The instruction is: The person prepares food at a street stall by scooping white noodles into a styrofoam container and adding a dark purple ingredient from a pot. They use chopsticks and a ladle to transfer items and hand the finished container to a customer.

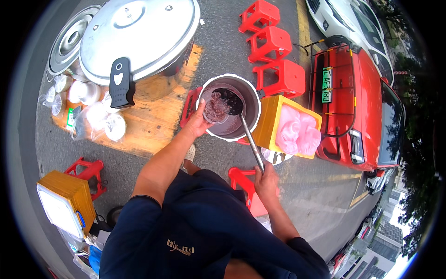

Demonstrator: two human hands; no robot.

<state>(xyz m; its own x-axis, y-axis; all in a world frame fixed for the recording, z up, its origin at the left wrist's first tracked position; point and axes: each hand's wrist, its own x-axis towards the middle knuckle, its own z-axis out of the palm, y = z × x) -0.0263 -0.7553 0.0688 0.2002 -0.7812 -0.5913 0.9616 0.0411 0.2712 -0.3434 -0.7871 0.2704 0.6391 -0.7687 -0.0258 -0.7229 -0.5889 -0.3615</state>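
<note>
My left hand [199,122] grips the rim of a clear plastic bowl [211,120], held inside the mouth of a round metal pot [253,101]. Reddish-purple porridge with grains [217,106] fills much of the bowl. A ladle's black head [234,101] tilts against the bowl's right side, with some porridge on it. My right hand [266,181] is closed round the end of its long metal handle [251,141]. More thin purple liquid [228,128] lies in the pot below. The pot's underside is hidden.
A large lidded pressure cooker [150,38] and bagged plastic bowls [97,113] stand on a wooden board [146,127] at left. Right of the pot is a yellow box [266,120] of pink plastic bags [296,129]. Red stools [287,76] and a parked red car [366,104] lie beyond.
</note>
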